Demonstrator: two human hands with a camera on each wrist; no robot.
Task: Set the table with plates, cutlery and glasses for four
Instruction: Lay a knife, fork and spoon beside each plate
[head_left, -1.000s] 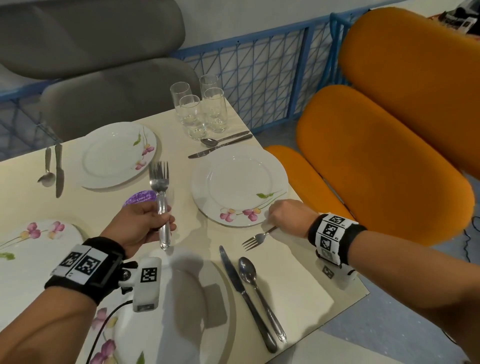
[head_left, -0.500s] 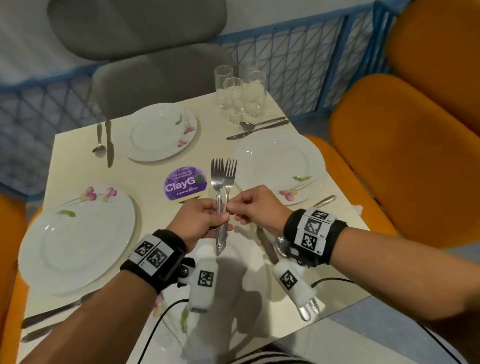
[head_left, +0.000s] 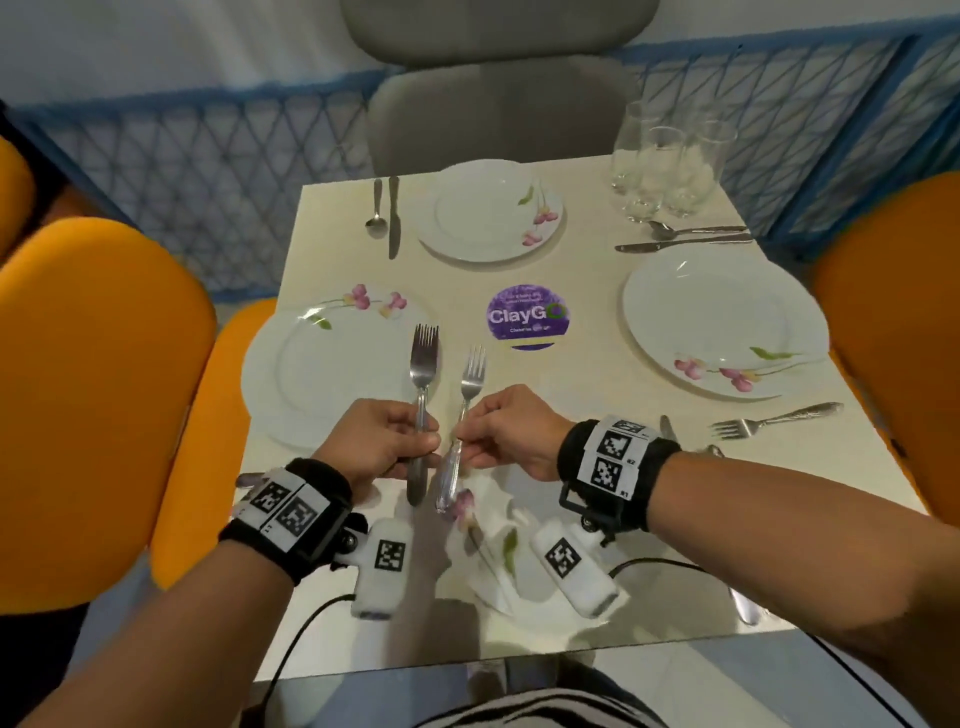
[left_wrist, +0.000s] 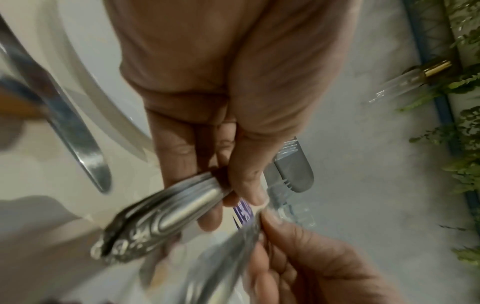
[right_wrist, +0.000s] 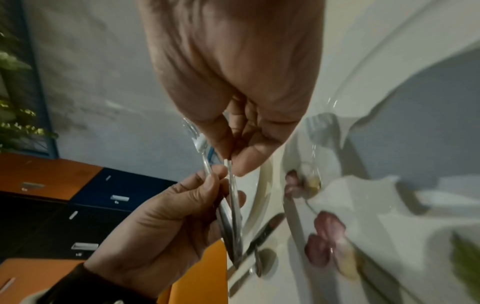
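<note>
My left hand (head_left: 402, 441) grips fork handles (left_wrist: 161, 218) upright above the near plate (head_left: 498, 551); two handles look stacked there, and their tines (head_left: 425, 353) point away from me. My right hand (head_left: 488, 434) pinches the neck of a separate fork (head_left: 472, 374), held just right of the left hand's forks and slightly apart from them. The wrist views show the right fingertips (right_wrist: 233, 162) on the thin handle (right_wrist: 235, 216). Plates lie at the left (head_left: 311, 384), far side (head_left: 488, 213) and right (head_left: 722, 317). Several glasses (head_left: 665, 166) stand bunched at the far right corner.
A fork (head_left: 769, 421) lies near the right plate. Knife and spoon pairs lie left of the far plate (head_left: 392, 213) and beyond the right plate (head_left: 685, 239). A purple sticker (head_left: 527, 317) marks the table centre. Orange chairs (head_left: 93, 395) flank the table, with a grey chair (head_left: 493, 104) opposite.
My right hand let go of a fork beside the right plate, came to my left hand and drew one fork out of the bunch. The head view swung left.
</note>
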